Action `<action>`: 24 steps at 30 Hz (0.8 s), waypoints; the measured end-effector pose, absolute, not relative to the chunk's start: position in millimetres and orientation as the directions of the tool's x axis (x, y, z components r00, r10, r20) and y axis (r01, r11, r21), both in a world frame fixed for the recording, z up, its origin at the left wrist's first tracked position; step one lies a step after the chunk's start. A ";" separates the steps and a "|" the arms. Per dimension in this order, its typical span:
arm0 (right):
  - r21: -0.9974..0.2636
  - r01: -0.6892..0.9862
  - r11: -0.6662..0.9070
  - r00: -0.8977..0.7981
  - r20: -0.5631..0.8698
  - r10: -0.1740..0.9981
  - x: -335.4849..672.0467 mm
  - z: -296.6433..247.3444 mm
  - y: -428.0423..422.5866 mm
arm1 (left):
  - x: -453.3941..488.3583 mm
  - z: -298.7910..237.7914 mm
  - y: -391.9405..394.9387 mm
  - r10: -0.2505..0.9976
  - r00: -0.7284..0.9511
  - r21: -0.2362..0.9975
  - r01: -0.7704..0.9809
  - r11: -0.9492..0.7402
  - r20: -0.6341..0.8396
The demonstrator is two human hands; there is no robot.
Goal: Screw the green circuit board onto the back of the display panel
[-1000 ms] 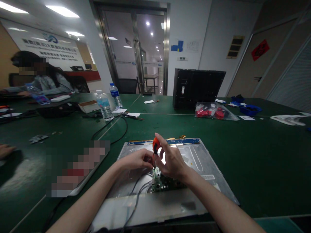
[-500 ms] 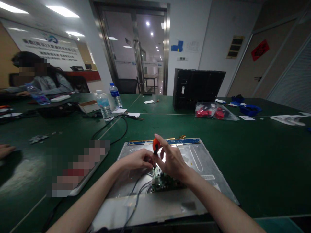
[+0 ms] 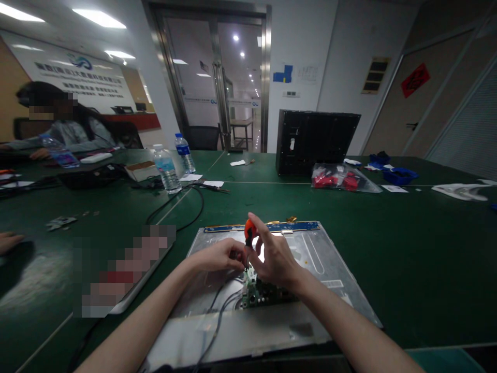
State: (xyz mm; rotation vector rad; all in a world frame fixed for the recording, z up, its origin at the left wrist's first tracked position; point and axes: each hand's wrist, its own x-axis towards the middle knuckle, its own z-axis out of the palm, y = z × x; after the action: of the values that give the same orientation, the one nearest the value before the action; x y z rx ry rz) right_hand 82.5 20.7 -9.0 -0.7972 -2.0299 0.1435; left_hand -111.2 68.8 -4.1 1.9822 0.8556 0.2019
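While the right grip [image 3: 276, 257] clasps a screwdriver [image 3: 249, 228] over the circuit board [image 3: 253, 297], the left grip [image 3: 224, 254] can't be judged.

Your orange-and-black screwdriver [image 3: 249, 232] stands nearly upright in your right fingers [image 3: 261, 227]; below them, its tip reaches the green circuit board [image 3: 267, 294] on the flat silvery panel [image 3: 330, 267].

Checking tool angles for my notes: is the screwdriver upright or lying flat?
Nearly upright: the screwdriver stands in the right hand, orange handle on top, lower end toward the circuit board.
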 end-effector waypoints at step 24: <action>-0.390 0.506 0.770 -0.382 0.699 0.605 83.5 -4.3 17.5 | -110.0 -2.9 68.7 0.621 0.759 0.825 0.470 -0.314 -0.195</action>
State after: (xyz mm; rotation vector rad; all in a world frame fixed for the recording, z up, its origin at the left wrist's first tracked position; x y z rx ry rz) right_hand 83.5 17.5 -4.3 -0.8303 -2.0563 0.1383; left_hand -110.0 68.7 -2.9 1.9702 0.8257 0.1936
